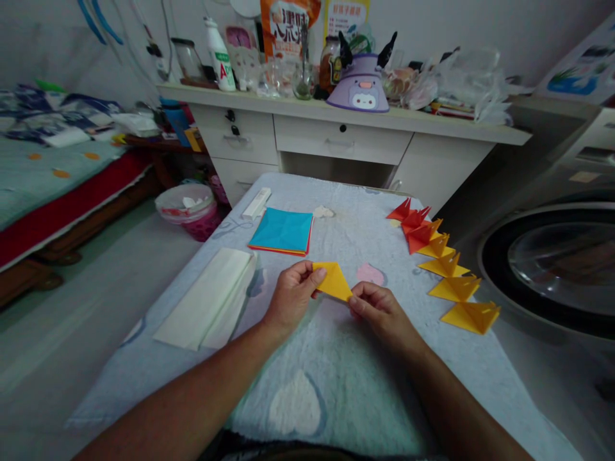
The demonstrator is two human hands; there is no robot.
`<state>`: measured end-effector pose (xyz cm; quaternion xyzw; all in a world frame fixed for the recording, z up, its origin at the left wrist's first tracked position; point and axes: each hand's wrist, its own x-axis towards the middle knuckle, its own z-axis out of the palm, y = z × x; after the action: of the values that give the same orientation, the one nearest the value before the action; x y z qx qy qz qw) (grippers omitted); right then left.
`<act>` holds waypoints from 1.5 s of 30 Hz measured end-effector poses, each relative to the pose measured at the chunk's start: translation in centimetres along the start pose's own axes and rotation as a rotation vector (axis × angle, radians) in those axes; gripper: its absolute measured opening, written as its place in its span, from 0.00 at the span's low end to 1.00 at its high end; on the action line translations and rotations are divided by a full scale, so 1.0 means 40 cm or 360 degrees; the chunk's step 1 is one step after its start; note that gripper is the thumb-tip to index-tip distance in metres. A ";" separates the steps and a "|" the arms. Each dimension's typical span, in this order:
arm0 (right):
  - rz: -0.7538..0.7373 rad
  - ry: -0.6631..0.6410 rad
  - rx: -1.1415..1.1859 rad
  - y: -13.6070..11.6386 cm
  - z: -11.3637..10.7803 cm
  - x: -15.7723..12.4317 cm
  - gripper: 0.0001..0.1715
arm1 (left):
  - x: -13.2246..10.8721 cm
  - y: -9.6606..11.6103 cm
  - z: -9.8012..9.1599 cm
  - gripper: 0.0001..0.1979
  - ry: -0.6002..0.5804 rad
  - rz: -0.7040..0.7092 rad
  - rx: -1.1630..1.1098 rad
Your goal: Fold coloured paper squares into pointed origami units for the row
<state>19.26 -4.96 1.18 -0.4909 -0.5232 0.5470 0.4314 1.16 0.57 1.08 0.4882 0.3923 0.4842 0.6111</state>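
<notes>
A yellow paper folded into a triangle is held just above the towel-covered table. My left hand pinches its left corner and my right hand pinches its lower right tip. A stack of square coloured paper, blue sheet on top, lies beyond my left hand. To the right runs a row of several folded paper pieces, red at the far end and yellow nearer.
A folded white cloth lies at the table's left. A small white box sits at the far left edge. Behind are a cluttered desk, a pink bin, a bed at left and a washing machine at right.
</notes>
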 end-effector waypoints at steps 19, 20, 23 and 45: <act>-0.0418 0.0019 0.0030 0.001 0.000 0.007 0.11 | -0.002 -0.016 0.014 0.15 -0.0386 -0.0233 -0.0059; -0.0427 0.0019 0.0014 0.002 -0.001 0.007 0.10 | -0.002 -0.016 0.014 0.15 -0.0395 -0.0234 -0.0064; -0.0428 0.0035 -0.0061 0.009 -0.004 0.008 0.09 | -0.002 -0.021 0.011 0.16 -0.0385 -0.0205 -0.0053; -0.0554 0.0080 -0.1336 0.033 -0.015 0.026 0.09 | -0.003 -0.025 -0.030 0.22 -0.0629 0.0435 0.1534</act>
<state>19.76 -3.95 -0.19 -0.5410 -0.7638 0.1948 0.2932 0.19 0.65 -0.15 0.8416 0.3805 0.2234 0.3114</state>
